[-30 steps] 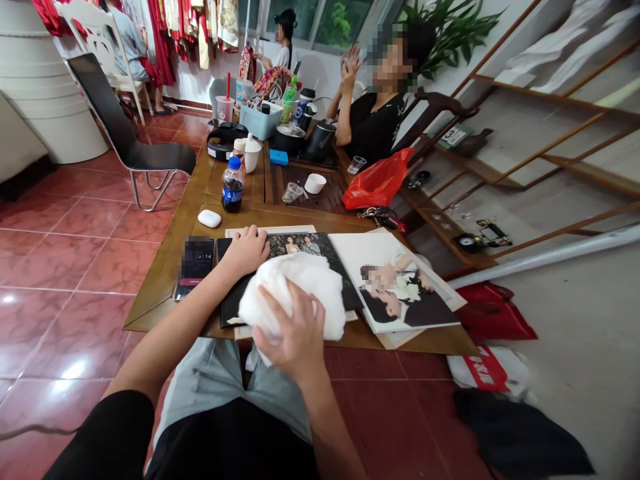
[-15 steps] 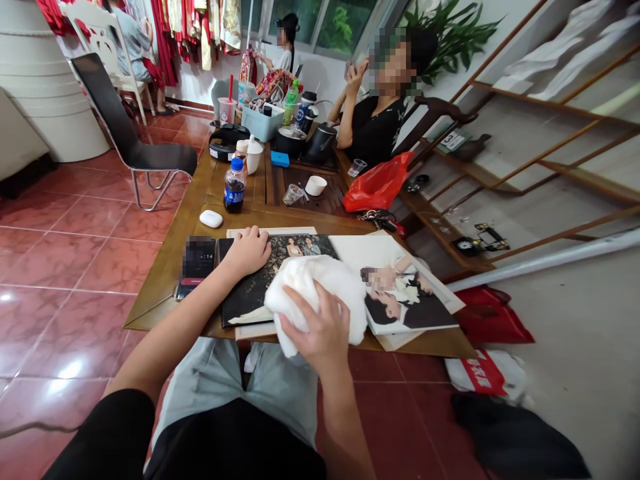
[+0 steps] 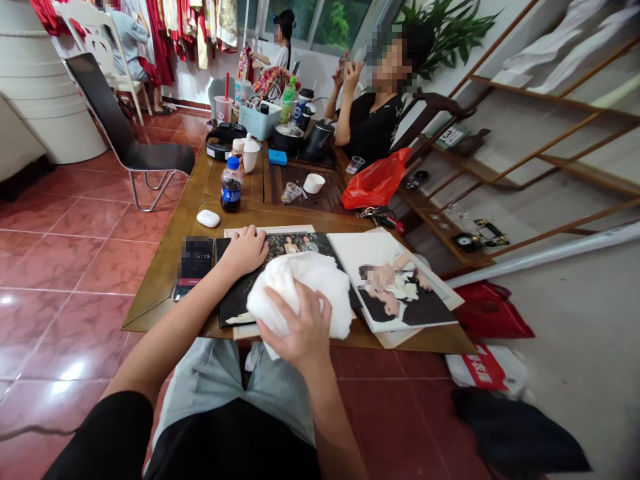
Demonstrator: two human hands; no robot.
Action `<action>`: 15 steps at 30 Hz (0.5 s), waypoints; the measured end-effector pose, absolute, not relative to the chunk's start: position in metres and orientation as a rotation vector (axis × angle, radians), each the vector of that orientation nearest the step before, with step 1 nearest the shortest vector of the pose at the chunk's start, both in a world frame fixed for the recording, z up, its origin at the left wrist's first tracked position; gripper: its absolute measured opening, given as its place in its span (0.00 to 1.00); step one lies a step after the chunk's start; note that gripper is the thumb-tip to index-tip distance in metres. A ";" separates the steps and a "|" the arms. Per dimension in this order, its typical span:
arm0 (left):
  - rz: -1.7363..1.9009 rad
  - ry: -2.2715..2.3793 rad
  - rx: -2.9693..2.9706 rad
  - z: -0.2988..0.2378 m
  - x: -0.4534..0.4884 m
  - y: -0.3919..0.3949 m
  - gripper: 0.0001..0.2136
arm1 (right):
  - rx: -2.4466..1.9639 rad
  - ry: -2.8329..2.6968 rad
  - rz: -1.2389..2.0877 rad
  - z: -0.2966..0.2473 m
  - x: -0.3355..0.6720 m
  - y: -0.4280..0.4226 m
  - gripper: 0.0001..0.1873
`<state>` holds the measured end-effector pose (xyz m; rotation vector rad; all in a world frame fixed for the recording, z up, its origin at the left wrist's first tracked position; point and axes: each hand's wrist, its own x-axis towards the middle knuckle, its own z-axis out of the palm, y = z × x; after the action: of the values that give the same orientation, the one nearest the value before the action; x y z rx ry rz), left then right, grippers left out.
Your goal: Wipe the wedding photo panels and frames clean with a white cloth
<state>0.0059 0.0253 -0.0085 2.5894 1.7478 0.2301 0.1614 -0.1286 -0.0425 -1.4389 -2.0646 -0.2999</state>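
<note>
A bunched white cloth lies over the dark photo panel, and my right hand grips it from above with curled fingers. My left hand rests flat on the upper left part of that panel, its fingers stretched out and holding nothing. Two small figures show in the print above the cloth; the cloth hides much of the panel's lower right. Beside it on the right lies another photo panel, white and dark with a larger picture of two people.
On the wooden table are a phone, a white earbud case, a cola bottle, a white paper cup and a red plastic bag. A person in black sits at the far right side. A black chair stands left.
My right hand has slid the white cloth to the left across the dark panel. My left hand stays in its place on the panel.
</note>
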 end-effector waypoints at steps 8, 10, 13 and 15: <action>0.232 1.740 2.585 -0.009 0.005 0.026 0.18 | -1.350 -2.143 -0.224 -0.040 0.161 -0.127 0.27; 0.234 1.738 2.580 -0.008 0.006 0.026 0.18 | -1.401 -2.109 -0.251 -0.041 0.176 -0.124 0.26; 0.223 1.745 2.574 -0.008 0.006 0.025 0.18 | -1.489 -2.019 -0.326 -0.043 0.201 -0.118 0.25; 0.219 1.751 2.576 -0.008 0.007 0.025 0.18 | -1.558 -1.950 -0.375 -0.046 0.214 -0.115 0.25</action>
<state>0.0067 0.0254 -0.0079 2.5763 1.7505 0.2191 0.2142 -0.1145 -0.0456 -1.5580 -1.9497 -0.3746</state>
